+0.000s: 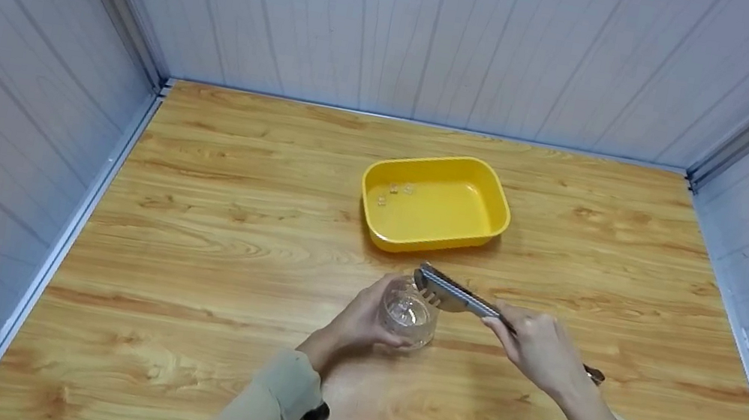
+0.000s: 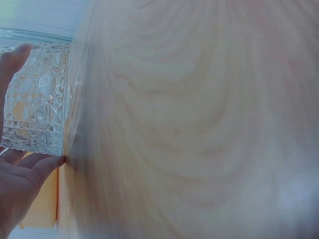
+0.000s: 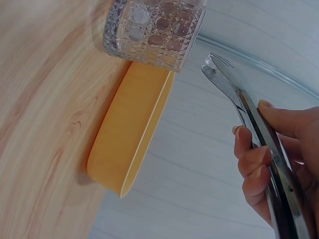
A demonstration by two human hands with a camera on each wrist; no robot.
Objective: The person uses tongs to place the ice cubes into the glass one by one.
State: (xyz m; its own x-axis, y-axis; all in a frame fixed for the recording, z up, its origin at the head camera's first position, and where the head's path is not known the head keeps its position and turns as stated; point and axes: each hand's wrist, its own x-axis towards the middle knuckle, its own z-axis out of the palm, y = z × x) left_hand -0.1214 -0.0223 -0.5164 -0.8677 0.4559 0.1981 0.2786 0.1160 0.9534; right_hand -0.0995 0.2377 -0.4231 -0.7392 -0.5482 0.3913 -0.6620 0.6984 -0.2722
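Fingers of right hand (image 1: 545, 349) curled round metal tongs (image 1: 463, 295), thumb on one arm, other fingers on the other, back end poking out past the wrist. Tong tips close to each other above mouth of clear glass (image 1: 409, 315); something small and clear seems to sit between them, can't be sure. Left hand (image 1: 364, 318) grips the glass from its left, thumb near side, fingers far side. Glass has faceted pattern, stands on wood-grain table (image 1: 223, 253), contents hard to tell. Yellow container (image 1: 446, 214) just beyond the glass, set at a slant, small clear cubes (image 1: 394, 188) at its left end. Light sleeves (image 1: 262, 404), black piece (image 1: 316, 415) by each cuff. Pale panelled walls (image 1: 389, 30) left, right and at back
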